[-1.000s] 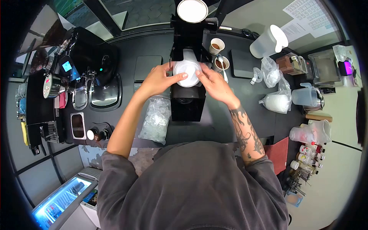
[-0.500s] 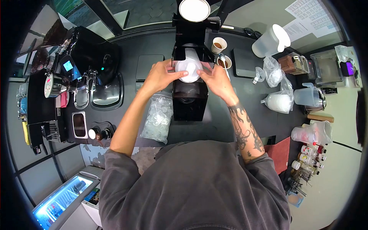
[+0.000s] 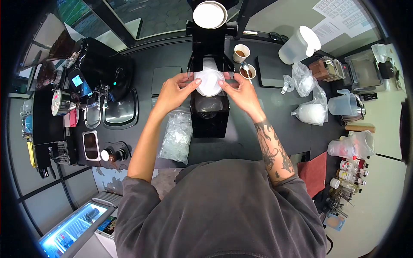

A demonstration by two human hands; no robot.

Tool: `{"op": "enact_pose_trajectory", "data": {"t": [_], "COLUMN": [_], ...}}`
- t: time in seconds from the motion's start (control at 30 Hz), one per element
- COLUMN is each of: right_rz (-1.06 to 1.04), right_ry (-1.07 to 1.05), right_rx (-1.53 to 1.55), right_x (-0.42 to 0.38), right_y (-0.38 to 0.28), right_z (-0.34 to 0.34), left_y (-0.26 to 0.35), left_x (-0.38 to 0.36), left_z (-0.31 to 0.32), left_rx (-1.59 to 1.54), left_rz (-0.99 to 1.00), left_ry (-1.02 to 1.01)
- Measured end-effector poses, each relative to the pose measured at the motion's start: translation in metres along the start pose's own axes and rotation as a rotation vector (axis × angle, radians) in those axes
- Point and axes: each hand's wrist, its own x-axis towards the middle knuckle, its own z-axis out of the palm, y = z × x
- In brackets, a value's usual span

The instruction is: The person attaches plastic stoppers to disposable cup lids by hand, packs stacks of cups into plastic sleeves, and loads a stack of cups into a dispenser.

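Observation:
A white, translucent plastic cup (image 3: 210, 82) with a broad round face toward me sits between my hands at the middle of a tall black machine (image 3: 209, 122). My left hand (image 3: 178, 89) grips its left side, the thumb on the rim. On the opposite side, my right hand (image 3: 241, 92) has its thumb against the rim and its fingers behind. The far fingers of both hands are partly hidden. Just beyond my right hand stands a paper cup (image 3: 248, 72) with brown contents and a spoon (image 3: 245, 66) in it.
A second paper cup (image 3: 241, 53) stands behind the first. A clear bag of plastic pieces (image 3: 176, 136) lies left of the machine. Flat black scales (image 3: 273, 72) and bagged white items (image 3: 312, 112) are to the right. A coffee machine (image 3: 107, 77) occupies the left.
My thumbs have slid outward from the cup's face to its edges. Both hands still hold it, and the whole view has shifted slightly.

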Motion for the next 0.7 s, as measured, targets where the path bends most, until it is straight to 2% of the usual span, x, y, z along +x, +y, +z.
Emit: {"op": "enact_pose_trajectory", "data": {"t": [0.27, 0.37, 0.57, 0.7], "right_rz": [0.026, -0.05, -0.05, -0.111], "right_ry": [0.004, 0.036, 0.063, 0.12], "right_rx": [-0.085, -0.074, 0.06, -0.011], "right_x": [-0.007, -0.006, -0.003, -0.004], "right_y": [-0.006, 0.001, 0.022, 0.022], "right_z": [-0.003, -0.002, 0.0, 0.003], "left_y": [0.003, 0.01, 0.007, 0.002], "left_x": [-0.004, -0.007, -0.005, -0.003], "left_z": [0.002, 0.002, 0.005, 0.01], "left_rx": [-0.036, -0.078, -0.156, -0.119], "left_rz": [-0.024, -0.028, -0.019, 0.001], "left_ry": [0.023, 0.03, 0.072, 0.09]}}
